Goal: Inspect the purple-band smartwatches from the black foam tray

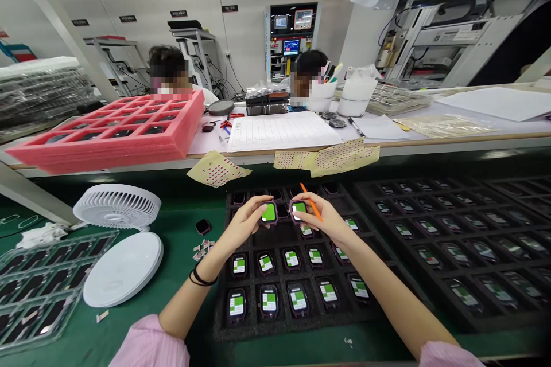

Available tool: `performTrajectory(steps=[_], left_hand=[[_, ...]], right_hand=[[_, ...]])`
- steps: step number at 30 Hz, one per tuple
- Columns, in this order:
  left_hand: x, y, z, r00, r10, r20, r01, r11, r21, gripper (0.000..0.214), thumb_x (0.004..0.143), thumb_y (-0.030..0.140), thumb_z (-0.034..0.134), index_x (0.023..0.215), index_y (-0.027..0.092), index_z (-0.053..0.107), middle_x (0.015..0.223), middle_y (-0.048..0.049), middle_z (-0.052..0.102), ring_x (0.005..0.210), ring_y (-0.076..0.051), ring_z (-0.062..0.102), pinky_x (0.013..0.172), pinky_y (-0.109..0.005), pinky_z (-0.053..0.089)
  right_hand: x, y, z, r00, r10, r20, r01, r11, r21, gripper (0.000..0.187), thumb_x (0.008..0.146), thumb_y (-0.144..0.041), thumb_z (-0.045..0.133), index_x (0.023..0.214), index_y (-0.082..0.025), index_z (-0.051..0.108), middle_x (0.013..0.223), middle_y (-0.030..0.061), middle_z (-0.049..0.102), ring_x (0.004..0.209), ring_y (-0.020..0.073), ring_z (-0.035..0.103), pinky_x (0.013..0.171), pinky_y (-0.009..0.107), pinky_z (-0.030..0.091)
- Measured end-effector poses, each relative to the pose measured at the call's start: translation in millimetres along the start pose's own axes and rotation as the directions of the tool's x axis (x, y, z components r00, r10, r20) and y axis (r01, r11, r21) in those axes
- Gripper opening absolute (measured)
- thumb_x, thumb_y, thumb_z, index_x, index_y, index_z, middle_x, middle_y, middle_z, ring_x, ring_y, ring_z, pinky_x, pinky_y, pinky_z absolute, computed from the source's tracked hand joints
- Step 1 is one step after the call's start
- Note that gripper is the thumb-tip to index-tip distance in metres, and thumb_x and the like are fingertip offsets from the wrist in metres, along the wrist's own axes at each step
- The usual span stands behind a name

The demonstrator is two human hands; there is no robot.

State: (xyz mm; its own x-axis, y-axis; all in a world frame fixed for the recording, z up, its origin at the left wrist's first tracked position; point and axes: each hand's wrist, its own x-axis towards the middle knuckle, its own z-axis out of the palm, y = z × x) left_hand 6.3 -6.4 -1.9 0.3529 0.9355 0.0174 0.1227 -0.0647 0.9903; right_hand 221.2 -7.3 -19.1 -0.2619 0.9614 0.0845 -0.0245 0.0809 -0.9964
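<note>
My left hand [248, 219] pinches a small watch body with a green-stickered screen [269, 213] above a black foam tray [241, 327]. My right hand [323, 219] grips a second such watch body [298, 209] and also keeps an orange stick [310, 202] between its fingers. Both hands hover over the tray's empty middle cells. The two rows of cells nearer me hold several more watch bodies [297, 299] with green and white screen stickers.
A second black tray [529, 321] full of watch bodies lies to the right. A white desk fan [117, 206], a white round disc [123, 268] and clear plastic trays [26, 289] sit left. Red foam trays [103, 152], papers and sticker sheets [344, 156] line the raised shelf. Two people sit beyond.
</note>
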Motion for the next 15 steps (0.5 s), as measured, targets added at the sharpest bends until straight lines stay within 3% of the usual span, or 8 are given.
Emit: performTrajectory(steps=[3, 6, 15], left_hand=[[-1.5, -1.1, -2.0, 0.998, 0.030, 0.060, -0.028, 0.999, -0.030, 0.050, 0.084, 0.044, 0.056, 0.128, 0.021, 0.048, 0.105, -0.0070, 0.059, 0.076, -0.013, 0.057, 0.049, -0.020, 0.034], [-2.8, -2.5, -3.4, 0.995, 0.040, 0.087, -0.038, 0.999, -0.023, 0.052, 0.085, 0.037, 0.056, 0.132, 0.022, 0.042, 0.111, -0.0083, 0.058, 0.085, -0.015, 0.058, 0.053, -0.020, 0.036], [-2.4, -3.4, -6.4, 0.996, 0.061, 0.062, -0.062, 0.998, 0.009, 0.048, 0.088, 0.038, 0.052, 0.132, 0.021, 0.044, 0.106, -0.0077, 0.059, 0.079, -0.014, 0.057, 0.052, -0.021, 0.037]], right_hand=[[1.7, 3.4, -2.2, 0.999, -0.017, 0.050, 0.016, 0.999, 0.028, 0.037, 0.072, -0.033, 0.073, 0.103, -0.022, 0.055, 0.083, 0.0001, 0.058, 0.057, 0.0101, 0.058, 0.041, 0.020, 0.037], [2.5, 4.6, -3.2, 0.996, -0.029, 0.079, 0.024, 0.997, 0.067, 0.037, 0.075, -0.034, 0.071, 0.106, -0.023, 0.054, 0.088, 0.0019, 0.059, 0.057, 0.0101, 0.058, 0.040, 0.020, 0.036], [0.7, 2.9, -1.7, 0.998, -0.016, 0.057, 0.012, 0.997, 0.080, 0.035, 0.076, -0.031, 0.071, 0.105, -0.023, 0.055, 0.083, -0.0006, 0.057, 0.057, 0.0096, 0.058, 0.041, 0.020, 0.034]])
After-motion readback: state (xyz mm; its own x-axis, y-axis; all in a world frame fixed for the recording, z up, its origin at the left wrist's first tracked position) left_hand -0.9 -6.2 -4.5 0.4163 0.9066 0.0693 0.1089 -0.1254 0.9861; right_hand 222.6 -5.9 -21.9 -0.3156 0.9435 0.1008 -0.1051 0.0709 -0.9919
